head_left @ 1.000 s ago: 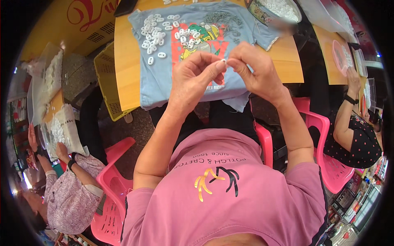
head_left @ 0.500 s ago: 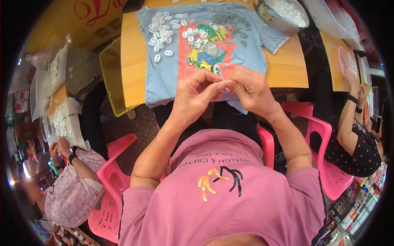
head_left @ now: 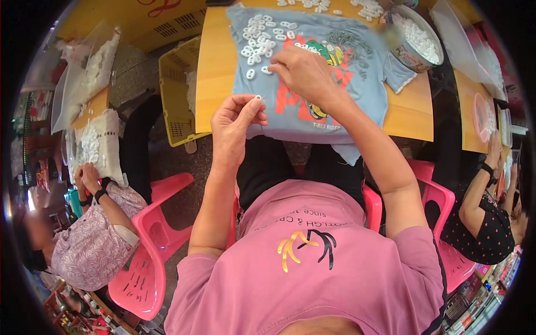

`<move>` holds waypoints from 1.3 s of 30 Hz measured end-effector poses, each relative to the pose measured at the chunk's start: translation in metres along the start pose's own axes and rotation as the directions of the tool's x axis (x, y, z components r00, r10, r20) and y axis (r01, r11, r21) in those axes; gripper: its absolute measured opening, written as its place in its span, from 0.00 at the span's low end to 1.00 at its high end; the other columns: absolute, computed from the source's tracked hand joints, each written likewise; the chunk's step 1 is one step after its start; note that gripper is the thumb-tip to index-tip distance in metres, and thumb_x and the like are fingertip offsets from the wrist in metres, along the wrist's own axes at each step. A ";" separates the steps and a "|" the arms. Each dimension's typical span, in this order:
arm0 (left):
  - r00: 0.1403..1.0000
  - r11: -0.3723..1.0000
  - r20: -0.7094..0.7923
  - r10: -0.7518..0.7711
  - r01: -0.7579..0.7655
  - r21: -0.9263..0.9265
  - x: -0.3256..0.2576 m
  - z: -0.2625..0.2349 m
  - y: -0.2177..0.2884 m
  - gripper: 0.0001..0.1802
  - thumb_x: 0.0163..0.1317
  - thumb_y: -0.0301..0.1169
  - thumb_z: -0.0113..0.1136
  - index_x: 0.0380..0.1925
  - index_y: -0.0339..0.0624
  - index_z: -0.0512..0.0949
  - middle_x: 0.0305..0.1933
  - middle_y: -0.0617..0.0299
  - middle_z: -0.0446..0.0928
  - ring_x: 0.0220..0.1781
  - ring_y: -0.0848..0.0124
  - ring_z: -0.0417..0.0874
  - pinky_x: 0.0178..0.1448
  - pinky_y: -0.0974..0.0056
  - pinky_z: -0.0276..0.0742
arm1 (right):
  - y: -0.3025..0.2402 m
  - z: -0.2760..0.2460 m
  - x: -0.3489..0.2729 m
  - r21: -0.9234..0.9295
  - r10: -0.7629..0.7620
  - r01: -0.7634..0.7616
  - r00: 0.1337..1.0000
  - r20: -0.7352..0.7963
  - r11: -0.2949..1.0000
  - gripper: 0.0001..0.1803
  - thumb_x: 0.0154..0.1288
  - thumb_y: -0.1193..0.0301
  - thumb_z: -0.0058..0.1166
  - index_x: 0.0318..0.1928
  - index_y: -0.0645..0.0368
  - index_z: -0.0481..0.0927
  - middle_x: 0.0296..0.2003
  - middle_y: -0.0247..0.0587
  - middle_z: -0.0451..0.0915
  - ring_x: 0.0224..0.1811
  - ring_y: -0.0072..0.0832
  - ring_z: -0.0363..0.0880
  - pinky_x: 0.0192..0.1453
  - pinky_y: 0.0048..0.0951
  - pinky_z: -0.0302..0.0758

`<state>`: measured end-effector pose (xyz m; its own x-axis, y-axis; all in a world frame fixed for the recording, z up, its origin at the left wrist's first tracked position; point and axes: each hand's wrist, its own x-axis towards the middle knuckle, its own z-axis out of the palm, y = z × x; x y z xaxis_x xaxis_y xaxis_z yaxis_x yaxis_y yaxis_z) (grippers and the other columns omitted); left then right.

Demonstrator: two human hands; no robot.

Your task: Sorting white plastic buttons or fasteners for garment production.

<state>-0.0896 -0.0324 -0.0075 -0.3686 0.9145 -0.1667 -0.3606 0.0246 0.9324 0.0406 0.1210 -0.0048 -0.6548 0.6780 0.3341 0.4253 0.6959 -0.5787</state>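
Note:
My left hand (head_left: pixel 237 120) is closed in a pinch, thumb against forefinger, on a small white piece (head_left: pixel 258 97) whose tip shows; its full shape is hidden. Further forward, my right hand (head_left: pixel 306 73) reaches over a light blue T-shirt (head_left: pixel 254 106) spread on the table. Its fingertips close on a white two-holed oval piece (head_left: pixel 266 71) at the near edge of a loose pile. Several matching white oval pieces (head_left: pixel 258 42) lie on the shirt, some partly behind my right hand. Small dark grey-green pieces (head_left: pixel 357 50) are scattered on the shirt's right side.
A round tub (head_left: pixel 441 56) full of white pieces stands right of the shirt on the wooden table (head_left: pixel 410 109). More white pieces (head_left: pixel 368 8) lie at the far edge. A yellow crate (head_left: pixel 178 117) is at the left. Co-workers sit on both sides in pink chairs (head_left: pixel 148 268).
My hands were together over the shirt's near edge and have parted. The right went forward and left to the oval pieces; the left kept its pinch. The view has shifted slightly.

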 end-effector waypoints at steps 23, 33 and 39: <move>0.989 0.988 0.146 0.026 -0.003 -0.155 0.010 0.060 0.023 0.10 0.64 0.30 0.62 0.38 0.33 0.76 0.32 0.59 0.80 0.29 0.75 0.80 0.35 0.72 0.75 | -0.038 -0.060 -0.052 0.860 0.372 -0.239 0.926 0.063 0.451 0.12 0.67 0.72 0.59 0.46 0.67 0.81 0.32 0.35 0.81 0.26 0.16 0.75 0.31 0.17 0.74; 0.986 0.988 0.160 0.040 -0.015 -0.154 0.009 0.071 0.022 0.10 0.64 0.30 0.62 0.38 0.34 0.76 0.32 0.60 0.80 0.30 0.76 0.80 0.35 0.73 0.76 | -0.034 -0.067 -0.059 0.827 0.385 -0.208 0.923 -0.011 0.522 0.12 0.67 0.73 0.59 0.46 0.68 0.81 0.31 0.33 0.80 0.27 0.14 0.74 0.32 0.17 0.75; 0.987 0.987 0.146 0.070 -0.048 -0.154 0.009 0.076 0.021 0.10 0.64 0.29 0.63 0.38 0.33 0.76 0.32 0.59 0.80 0.30 0.76 0.80 0.35 0.72 0.77 | -0.043 -0.063 -0.062 0.717 0.357 -0.155 0.924 -0.139 0.680 0.10 0.67 0.74 0.59 0.46 0.66 0.81 0.32 0.33 0.81 0.28 0.14 0.75 0.32 0.16 0.74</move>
<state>-0.0354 0.0066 0.0348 -0.2642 0.9631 -0.0520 -0.4704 -0.0816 0.8787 0.1019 0.0639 0.0465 -0.3660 0.9077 0.2052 -0.0572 0.1981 -0.9785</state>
